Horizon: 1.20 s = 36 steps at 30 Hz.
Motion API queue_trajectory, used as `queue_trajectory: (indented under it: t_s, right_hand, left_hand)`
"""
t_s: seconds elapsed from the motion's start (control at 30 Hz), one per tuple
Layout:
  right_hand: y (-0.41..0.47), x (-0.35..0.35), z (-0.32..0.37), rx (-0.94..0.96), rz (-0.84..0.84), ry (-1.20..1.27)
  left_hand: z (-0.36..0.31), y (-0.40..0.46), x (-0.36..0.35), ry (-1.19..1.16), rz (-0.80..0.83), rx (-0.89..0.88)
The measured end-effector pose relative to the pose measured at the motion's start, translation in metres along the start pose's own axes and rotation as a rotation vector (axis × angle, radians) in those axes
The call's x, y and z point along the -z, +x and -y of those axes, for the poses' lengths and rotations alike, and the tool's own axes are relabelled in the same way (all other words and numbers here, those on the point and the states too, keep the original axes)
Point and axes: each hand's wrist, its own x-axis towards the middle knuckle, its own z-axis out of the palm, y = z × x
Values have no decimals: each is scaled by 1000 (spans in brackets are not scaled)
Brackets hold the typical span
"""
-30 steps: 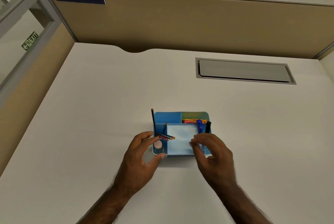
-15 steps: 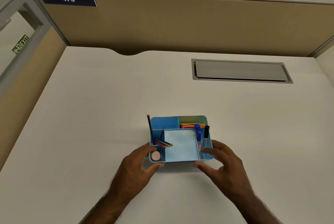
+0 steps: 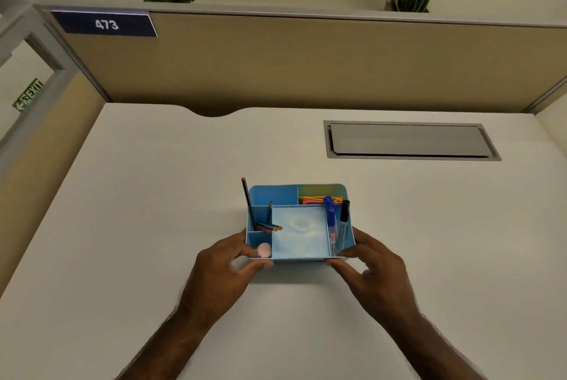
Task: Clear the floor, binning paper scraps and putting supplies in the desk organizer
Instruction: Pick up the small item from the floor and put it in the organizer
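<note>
- Desk organizer is sitting on the white tabletop, near the middle and toward the near edge, in the head view.
- Left hand is gripping its near-left corner, thumb curling along the near wall and fingers wrapping the left side.
- Right hand is clamping the near-right corner the same way, thumb lying under the near rim.
- Pencils are leaning in the left compartment, one standing tall above the rim; a blue marker and a black marker are leaning in the right slot.
- A pink eraser is lying in the near-left pocket, and colourful strips are filling the far-right one.
- Judging from the two-handed hold, the organizer is being positioned or squared up; keeping it level and sliding it gently should stop the tall pencil and markers tipping out.
- Neither the floor nor a bin is showing, so remaining scraps cannot be judged.
</note>
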Motion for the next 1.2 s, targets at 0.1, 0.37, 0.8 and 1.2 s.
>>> queue_trajectory:
  t_s: [0.1, 0.37, 0.8, 1.2]
  right_hand:
    - [39, 2, 6, 50, -30, 1]
    - [139, -9, 16, 109, -73, -39]
    - [232, -31, 0, 33, -112, -44]
    - [247, -37, -11, -37, -79, -25]
  left_hand:
    - [-1, 35, 13, 16, -62, -106]
    - [-1, 128, 37, 41, -145, -179]
    - [12, 228, 20, 22, -125, -105]
    - [14, 242, 8, -17, -136, -103]
